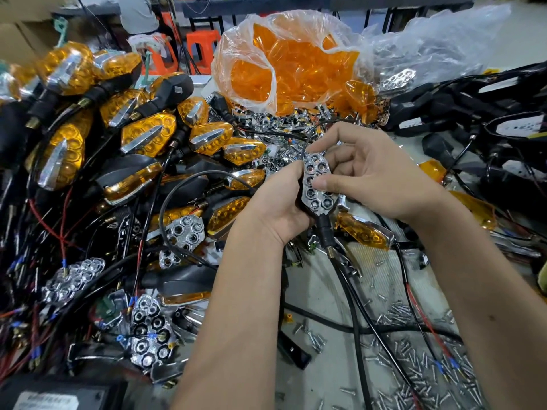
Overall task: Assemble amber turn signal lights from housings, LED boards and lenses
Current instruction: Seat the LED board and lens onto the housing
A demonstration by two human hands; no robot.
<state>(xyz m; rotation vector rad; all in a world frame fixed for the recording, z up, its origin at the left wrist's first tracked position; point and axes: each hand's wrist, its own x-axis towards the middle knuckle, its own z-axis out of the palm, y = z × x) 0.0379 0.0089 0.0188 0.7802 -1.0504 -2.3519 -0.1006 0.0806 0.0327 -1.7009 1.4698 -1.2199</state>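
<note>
A cluttered desk [334,285] carries finished amber lights [148,137] at left and a bag of lenses [284,63] far off. At centre, the left hand [275,202] grips a housing with chrome reflector [318,184]; the right hand [376,176] fingers pinch its edges.

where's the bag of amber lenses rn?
Head view, top centre: the clear plastic bag of amber lenses sits open at the far side of the bench, behind the pile of chrome parts and beyond both hands.

Housing [313,210] mostly behind fingers [334,182]
</note>
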